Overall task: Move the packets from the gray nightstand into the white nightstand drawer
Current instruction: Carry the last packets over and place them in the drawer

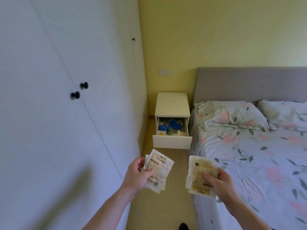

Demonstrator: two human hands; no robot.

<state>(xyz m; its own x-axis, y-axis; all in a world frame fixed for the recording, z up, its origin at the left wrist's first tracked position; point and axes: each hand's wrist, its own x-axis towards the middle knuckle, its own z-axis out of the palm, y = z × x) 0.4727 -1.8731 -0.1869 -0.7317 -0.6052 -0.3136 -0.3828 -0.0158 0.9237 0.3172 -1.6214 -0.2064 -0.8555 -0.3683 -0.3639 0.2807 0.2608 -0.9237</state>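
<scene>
Standing short of the white nightstand [172, 103], you pinch packets in both hands: your left hand [137, 174] grips a fanned stack [157, 170], your right hand [219, 185] another stack [199, 171]. The drawer [172, 141] hangs open beside the bed [257, 155].

Soft even daylight, blurred shadow on the wardrobe [49, 113]; knobs [79, 90] motion-smeared, wide-angle bending at edges

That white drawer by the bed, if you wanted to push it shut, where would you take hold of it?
Probably the flat front panel of the drawer, from the aisle side. It stands pulled out toward the camera, no knob shows, and the bed blocks its right. Both hands hold packets, so free one first.
</scene>
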